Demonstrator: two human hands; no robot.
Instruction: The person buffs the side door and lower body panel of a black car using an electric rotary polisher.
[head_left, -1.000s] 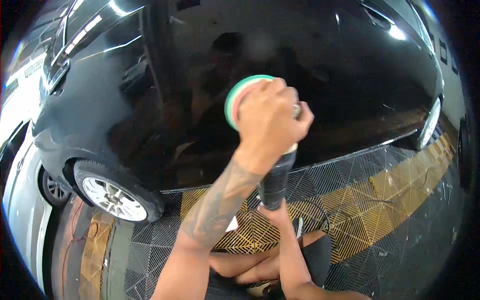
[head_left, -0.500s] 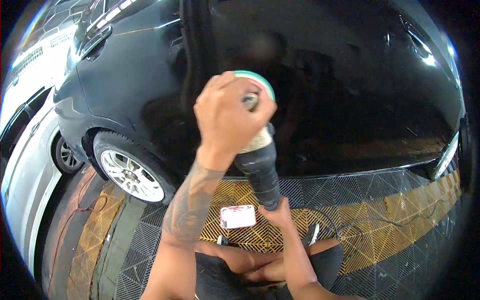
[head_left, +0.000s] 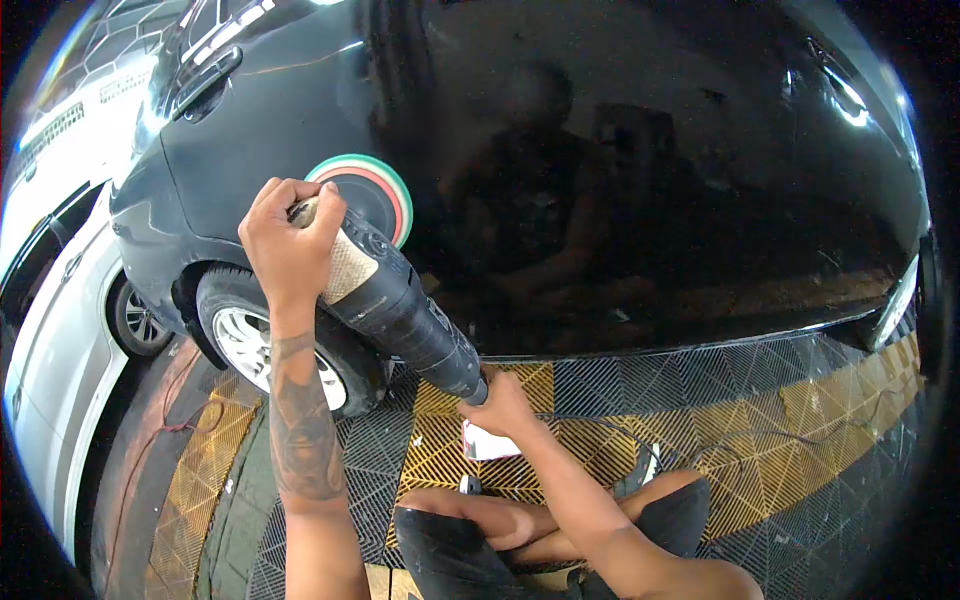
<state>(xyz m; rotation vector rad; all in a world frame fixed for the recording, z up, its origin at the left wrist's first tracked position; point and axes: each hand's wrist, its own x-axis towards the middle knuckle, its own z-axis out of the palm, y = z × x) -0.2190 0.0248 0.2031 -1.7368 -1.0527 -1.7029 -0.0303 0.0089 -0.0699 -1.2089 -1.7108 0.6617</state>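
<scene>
A black car polisher (head_left: 410,320) slants across the view, its round pad with a green rim (head_left: 395,185) against the black car's side panel (head_left: 540,210). My left hand (head_left: 288,235) is closed around the handle at the polisher's head, near the pad. Lower down, my right hand (head_left: 505,405) grips the tail end of the body. The pad's contact face is hidden against the panel. Dim reflections show in the glossy paint.
Left of the polisher is the car's white-spoked wheel (head_left: 250,345). A white car (head_left: 60,330) stands farther left. Yellow and black floor tiles (head_left: 620,450) lie below, with a dark cable (head_left: 740,440) across them. A white item with red edging (head_left: 485,443) lies partly behind my right hand.
The polisher's head has swung left along the panel, with my left hand on it. My right hand has shifted slightly left, and the polisher now leans more diagonally.
</scene>
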